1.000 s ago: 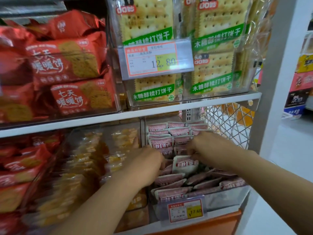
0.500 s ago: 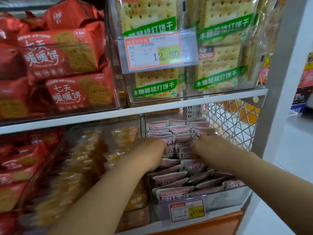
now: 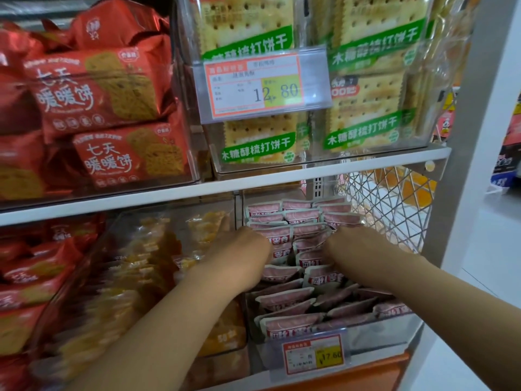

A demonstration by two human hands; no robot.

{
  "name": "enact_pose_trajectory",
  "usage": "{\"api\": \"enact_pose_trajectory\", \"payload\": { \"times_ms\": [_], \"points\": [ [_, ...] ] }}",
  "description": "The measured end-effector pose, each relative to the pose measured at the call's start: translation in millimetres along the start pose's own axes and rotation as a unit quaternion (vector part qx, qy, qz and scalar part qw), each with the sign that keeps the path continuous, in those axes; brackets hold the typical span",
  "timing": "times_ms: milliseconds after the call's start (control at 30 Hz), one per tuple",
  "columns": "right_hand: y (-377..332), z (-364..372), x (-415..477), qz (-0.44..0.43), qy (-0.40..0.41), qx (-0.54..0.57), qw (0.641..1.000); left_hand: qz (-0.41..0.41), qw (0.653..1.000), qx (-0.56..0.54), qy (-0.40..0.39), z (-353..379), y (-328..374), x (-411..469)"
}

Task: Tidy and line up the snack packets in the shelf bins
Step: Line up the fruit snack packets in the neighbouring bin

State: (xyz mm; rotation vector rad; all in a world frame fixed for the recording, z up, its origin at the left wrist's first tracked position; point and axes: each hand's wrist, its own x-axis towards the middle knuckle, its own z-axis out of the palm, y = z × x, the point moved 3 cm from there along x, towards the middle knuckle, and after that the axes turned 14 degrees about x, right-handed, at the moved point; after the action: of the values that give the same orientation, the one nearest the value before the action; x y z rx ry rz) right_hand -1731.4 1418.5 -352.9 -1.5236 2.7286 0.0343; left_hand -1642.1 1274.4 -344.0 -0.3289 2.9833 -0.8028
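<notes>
**Both hands deep among the pink packets**

A second ago your hands worked lower in the clear plastic bin [image 3: 392,333], nearer its 17.60 price tag [image 3: 313,355]. Now both have moved up and back from that tag, to where they already were half a second ago. Your left hand [image 3: 248,249] and right hand [image 3: 348,246] sit side by side, knuckles toward you, pushed in among the pink snack packets [image 3: 284,300]. Your fingers are buried between the packets, so whether they are spread or pinching one cannot be told.

The packets are small, flat, glossy pouches with pale crimped edges and a dark-red label band. Just above the tag they lie slumped and overlapping like shingles — farther above it they stand upright in rows. The bin wall is hard and transparent, and the tag sits in a clear sleeve on its front.

Left of the tag, a second clear bin holds crinkly yellow packs [image 3: 146,263]. High above the tag, over the white shelf board [image 3: 141,199], stand square, perforated cracker packs [image 3: 363,114] with green bands. Up and to the left of the tag are shiny red foil biscuit bags [image 3: 107,91]. Above-right of the tag hangs silver wire mesh [image 3: 386,204] with diamond-shaped openings.
</notes>
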Motion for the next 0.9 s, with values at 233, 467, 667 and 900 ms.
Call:
{"api": "enact_pose_trajectory", "payload": {
  "times_ms": [233,467,667,900],
  "points": [
    [-23,-21,3,-0.105,0.052,0.175,0.978,0.013,0.999,-0.049,-0.005,1,-4,-3],
    [-38,2,19,-0.132,0.056,0.086,0.986,0.063,0.979,-0.191,-0.009,-4,-13,-14],
    [-25,3,49,-0.053,0.111,0.088,0.988,0.076,0.962,-0.262,-0.010,-14,-23,-34],
    [-20,10,57,-0.040,0.132,0.178,0.974,0.124,0.988,-0.064,-0.070,-6,13,-46]
  ]
}}
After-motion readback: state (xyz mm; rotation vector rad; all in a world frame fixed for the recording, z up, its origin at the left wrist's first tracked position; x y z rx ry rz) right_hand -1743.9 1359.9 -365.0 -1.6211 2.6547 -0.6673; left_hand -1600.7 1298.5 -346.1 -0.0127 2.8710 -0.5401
